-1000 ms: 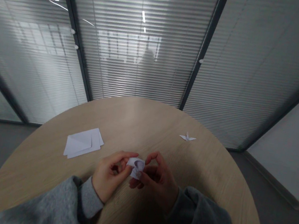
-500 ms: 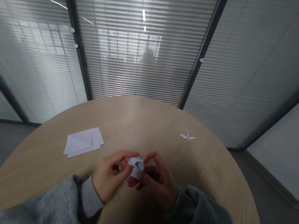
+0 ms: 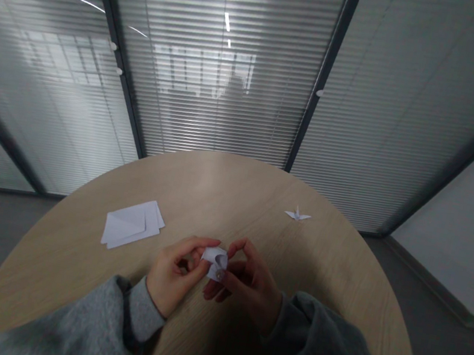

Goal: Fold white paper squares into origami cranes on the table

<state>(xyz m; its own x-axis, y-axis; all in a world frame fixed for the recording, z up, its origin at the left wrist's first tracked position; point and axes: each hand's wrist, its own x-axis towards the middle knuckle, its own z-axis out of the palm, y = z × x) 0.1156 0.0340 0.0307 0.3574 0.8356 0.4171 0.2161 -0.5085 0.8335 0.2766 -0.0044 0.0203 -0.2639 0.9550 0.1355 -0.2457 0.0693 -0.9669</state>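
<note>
Left to right. The stack of white paper sheets [image 3: 129,231] lies on the round light-wood tabletop [image 3: 215,198], its sheets slightly fanned, well back from the table's curved far edge and near the left hand [image 3: 174,273] but not touching it. A grey knit sleeve [image 3: 102,319] covers the left forearm. The left hand's fingers [image 3: 192,247] curve over and are clamped on the left side of the small piece of folded white paper [image 3: 215,262], which is held above the tabletop between both hands, at about the centre of the view. The right hand [image 3: 252,287] grips its lower right side, with the fingertips [image 3: 220,275] pressed together on the paper; a dark hollow shows in the fold. Against the frame a second earlier, the hands and paper occupy nearly the same position, with only slight change. A dark sleeve [image 3: 316,351] covers the right forearm. Farther right, a white origami crane [image 3: 297,215] sits near the far edge, well apart from the right hand. Open wood lies between crane and hands.
</note>
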